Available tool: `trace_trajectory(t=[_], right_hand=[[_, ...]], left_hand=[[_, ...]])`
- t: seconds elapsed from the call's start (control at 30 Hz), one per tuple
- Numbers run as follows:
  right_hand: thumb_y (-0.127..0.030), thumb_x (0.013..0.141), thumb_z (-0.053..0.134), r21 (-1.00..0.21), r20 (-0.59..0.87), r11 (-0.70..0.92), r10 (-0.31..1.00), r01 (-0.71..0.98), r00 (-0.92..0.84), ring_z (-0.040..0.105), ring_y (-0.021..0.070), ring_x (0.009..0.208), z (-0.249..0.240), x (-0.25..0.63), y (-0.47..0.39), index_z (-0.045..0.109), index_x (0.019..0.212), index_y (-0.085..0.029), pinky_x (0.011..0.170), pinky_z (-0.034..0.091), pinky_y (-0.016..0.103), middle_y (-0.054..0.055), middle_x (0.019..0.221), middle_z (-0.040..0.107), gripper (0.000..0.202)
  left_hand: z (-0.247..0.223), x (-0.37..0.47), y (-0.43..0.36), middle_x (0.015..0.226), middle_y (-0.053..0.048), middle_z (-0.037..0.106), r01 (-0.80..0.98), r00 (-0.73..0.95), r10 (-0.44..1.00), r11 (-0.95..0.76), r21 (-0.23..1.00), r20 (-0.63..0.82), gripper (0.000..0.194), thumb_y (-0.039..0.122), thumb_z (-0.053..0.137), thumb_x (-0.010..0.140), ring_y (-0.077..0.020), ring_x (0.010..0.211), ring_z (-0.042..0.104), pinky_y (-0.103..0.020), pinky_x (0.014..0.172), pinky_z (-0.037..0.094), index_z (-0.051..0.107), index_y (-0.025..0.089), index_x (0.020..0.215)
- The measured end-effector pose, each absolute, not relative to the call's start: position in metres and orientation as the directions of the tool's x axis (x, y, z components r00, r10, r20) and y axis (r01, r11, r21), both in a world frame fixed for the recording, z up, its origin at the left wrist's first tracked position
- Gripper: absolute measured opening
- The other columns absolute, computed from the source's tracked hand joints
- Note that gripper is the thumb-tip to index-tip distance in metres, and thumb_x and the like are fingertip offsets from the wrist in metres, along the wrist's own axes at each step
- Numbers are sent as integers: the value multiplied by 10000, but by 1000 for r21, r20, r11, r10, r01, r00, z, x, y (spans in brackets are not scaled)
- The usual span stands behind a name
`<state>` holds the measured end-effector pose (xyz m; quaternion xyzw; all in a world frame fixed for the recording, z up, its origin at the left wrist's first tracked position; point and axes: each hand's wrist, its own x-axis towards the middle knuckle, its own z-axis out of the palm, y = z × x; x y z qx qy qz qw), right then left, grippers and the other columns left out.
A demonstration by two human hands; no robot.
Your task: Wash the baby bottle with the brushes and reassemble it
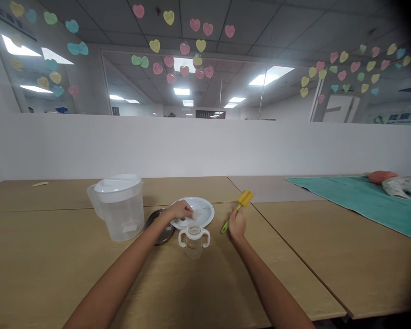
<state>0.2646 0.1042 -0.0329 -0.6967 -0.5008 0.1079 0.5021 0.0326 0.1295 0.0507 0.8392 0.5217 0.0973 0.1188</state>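
A clear baby bottle [193, 246] with two white handles stands upright and uncapped on the table, in front of a white plate [207, 213]. Over the plate's left part, my left hand [181, 209] has its fingers drawn together; what they hold, if anything, is too small to name. Small white and clear parts lie on the plate near the fingertips. My right hand [237, 223] is wrapped round the green handle of a brush with a yellow sponge head [245, 198], which points up and away. Partly behind my left forearm is a dark round metal dish [166, 235].
On the left stands a clear lidded pitcher [123, 214]. A teal cloth [370, 201] lies at the right, bearing a red item [382, 176] and a patterned white cloth [402, 186]. A low white wall [205, 146] runs behind the wooden table [294, 237].
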Motion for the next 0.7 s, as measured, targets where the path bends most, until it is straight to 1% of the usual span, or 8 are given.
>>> trace_trajectory(t=[0.07,0.13,0.23,0.3,0.43,0.5,0.57,0.7], right_hand=[[-442,925,125,-818,375,37,791,574,483,572,157,528,-29,258,99,551,856,-153,499,310,228,36,560,614,519],[-480,921,177,-774,425,69,794,629,436,559,154,530,-25,249,94,565,867,-160,497,281,230,31,572,615,505],[-542,898,258,-600,545,107,780,792,307,548,155,577,-17,241,86,608,817,-171,504,232,240,59,670,643,517],[-562,890,273,-488,615,126,752,864,237,539,154,602,-12,238,82,630,790,-177,510,209,247,66,704,646,535],[-520,914,260,-350,677,146,722,925,142,533,143,613,-6,235,78,646,754,-180,514,201,251,62,684,638,539],[-501,915,292,-294,685,197,726,935,63,540,133,607,-6,232,77,647,736,-186,510,206,248,51,685,646,508],[-485,911,335,-256,674,267,739,929,-27,550,119,593,-7,229,77,651,744,-201,501,216,240,33,694,658,457],[-459,898,401,-200,646,360,748,911,-153,583,110,646,-9,224,74,665,792,-229,507,254,213,21,755,677,366]], left_hand=[[50,29,128,675,-15,665,822,430,895,-442,359,116,275,341,478,754,-139,608,570,-209,561,390,684,160,734],[49,29,123,687,-34,656,802,388,896,-443,400,215,367,375,390,810,-144,614,561,-223,577,384,657,143,713],[44,32,113,783,-54,660,775,303,887,-442,451,348,415,377,290,858,-151,681,571,-232,617,387,627,137,823],[38,35,106,819,-56,660,752,241,874,-443,489,421,432,391,259,874,-151,705,577,-231,625,389,610,140,883],[23,34,95,741,-42,659,707,78,825,-441,552,560,449,465,318,860,-160,653,575,-240,603,380,632,150,797],[17,31,92,735,-41,663,716,48,800,-444,538,598,443,470,350,853,-168,665,580,-246,615,380,648,156,759],[14,28,89,747,-45,667,748,59,789,-440,496,611,419,447,370,854,-171,682,585,-251,629,378,658,164,746],[13,27,84,787,-82,664,848,23,798,-334,411,602,272,306,429,831,-193,735,593,-264,654,386,642,147,779]])
